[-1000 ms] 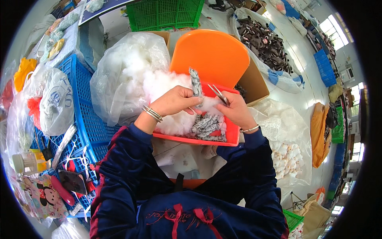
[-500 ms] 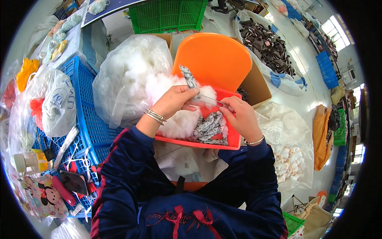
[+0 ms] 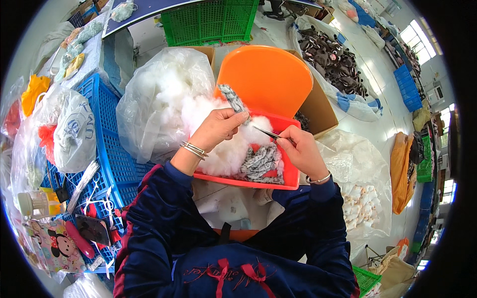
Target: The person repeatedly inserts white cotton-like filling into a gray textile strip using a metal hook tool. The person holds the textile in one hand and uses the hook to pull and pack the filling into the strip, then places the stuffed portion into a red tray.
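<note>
My left hand (image 3: 218,130) pinches a small tube-shaped piece of grey, fuzzy fabric (image 3: 231,95), its far end sticking up past the fingers. Between the thumb and fingers of my right hand (image 3: 301,151) is a pair of dark metal tweezers (image 3: 269,133). Their tips point left, at white fibre stuffing (image 3: 206,161) just right of my left fingers. Both hands are over a red tray (image 3: 238,182) that holds loose stuffing and a heap of similar grey fabric pieces (image 3: 262,163). Whether the tips grip any fibre, I cannot tell.
Behind the tray rises an orange chair back (image 3: 266,74), beside a clear bag of stuffing (image 3: 164,89). A blue crate (image 3: 112,154) with scissors and a phone (image 3: 93,228) stands left. At right are a cardboard box (image 3: 320,111) and a plastic bag of small white pieces (image 3: 365,201).
The tweezers have drawn back from the grey fabric piece at my left fingers, and their tips now lie by the stuffing. My right hand has shifted slightly down. The fabric piece stays pinched.
</note>
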Demonstrator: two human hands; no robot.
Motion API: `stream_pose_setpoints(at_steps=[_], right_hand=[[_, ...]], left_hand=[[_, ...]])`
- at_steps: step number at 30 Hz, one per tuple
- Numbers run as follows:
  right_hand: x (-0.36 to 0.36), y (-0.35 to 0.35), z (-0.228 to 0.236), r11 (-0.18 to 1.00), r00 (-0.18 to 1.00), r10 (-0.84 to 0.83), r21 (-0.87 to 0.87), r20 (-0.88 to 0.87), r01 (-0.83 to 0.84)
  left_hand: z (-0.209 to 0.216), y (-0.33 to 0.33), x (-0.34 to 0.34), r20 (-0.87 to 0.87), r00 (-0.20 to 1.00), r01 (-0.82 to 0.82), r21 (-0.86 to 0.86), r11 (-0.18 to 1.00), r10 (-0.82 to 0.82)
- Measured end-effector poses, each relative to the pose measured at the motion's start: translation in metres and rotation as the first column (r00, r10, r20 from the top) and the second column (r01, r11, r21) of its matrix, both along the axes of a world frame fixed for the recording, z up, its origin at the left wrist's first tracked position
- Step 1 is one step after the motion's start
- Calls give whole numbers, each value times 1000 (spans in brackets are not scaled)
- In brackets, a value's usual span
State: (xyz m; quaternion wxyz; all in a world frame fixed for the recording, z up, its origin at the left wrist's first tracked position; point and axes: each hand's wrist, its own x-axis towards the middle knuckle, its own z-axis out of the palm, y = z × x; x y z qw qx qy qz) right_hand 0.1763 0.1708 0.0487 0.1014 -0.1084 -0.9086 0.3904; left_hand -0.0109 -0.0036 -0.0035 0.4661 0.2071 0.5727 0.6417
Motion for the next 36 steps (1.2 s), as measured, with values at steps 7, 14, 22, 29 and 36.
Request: stream_pose_setpoints(at_steps=[7, 14, 22, 29, 36], right_hand=[[-4, -10, -6, 998, 996, -15, -55, -89, 10], [-4, -6, -14, 990, 993, -37, -137, -108, 22], [-8, -18, -16, 929, 996, -67, -367, -66, 38], [-20, -29, -19, 746, 995, -98, -663, -6, 69], [-22, -27, -14, 925, 995, -84, -375, -62, 55]], left_hand=[[18, 0, 13, 47, 999, -12, 83, 996, 8], [17, 1, 10, 7, 994, -112, 104, 988, 111], [15, 6, 29, -101, 984, -133, 148, 980, 149], [11, 7, 38, -131, 973, -168, 149, 974, 188], [21, 2, 17, -30, 958, -276, 162, 947, 285]])
